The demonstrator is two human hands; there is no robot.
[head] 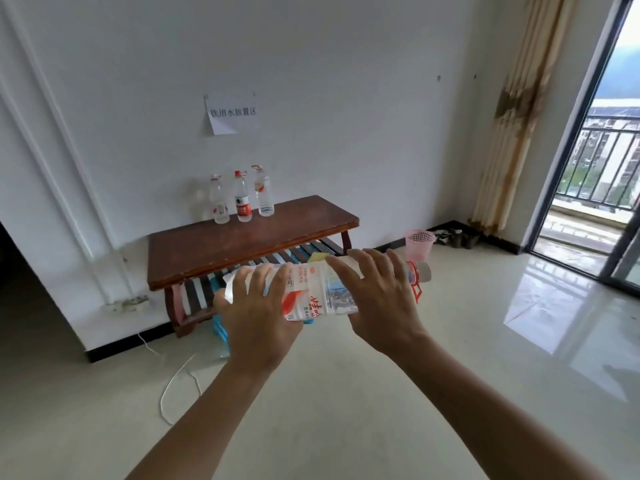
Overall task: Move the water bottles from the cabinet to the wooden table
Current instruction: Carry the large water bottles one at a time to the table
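I hold a large clear water bottle (320, 292) sideways in front of me, its red handle and cap pointing right. My left hand (258, 306) grips its bottom end. My right hand (379, 292) lies over its neck end with fingers spread. The bottle has a white and red label. Beyond it stands the dark wooden table (242, 244) against the white wall. Three small water bottles stand upright on its far left edge: one with a red-marked label (219, 200), one with a red label (242, 197), one with a blue label (264, 192). The cabinet is not in view.
A pink mesh waste basket (419, 244) stands on the tiled floor right of the table. A white cable (173, 379) trails on the floor at the left. A paper sign (231, 114) hangs above the table. A curtain and a balcony door (588, 168) are at the right.
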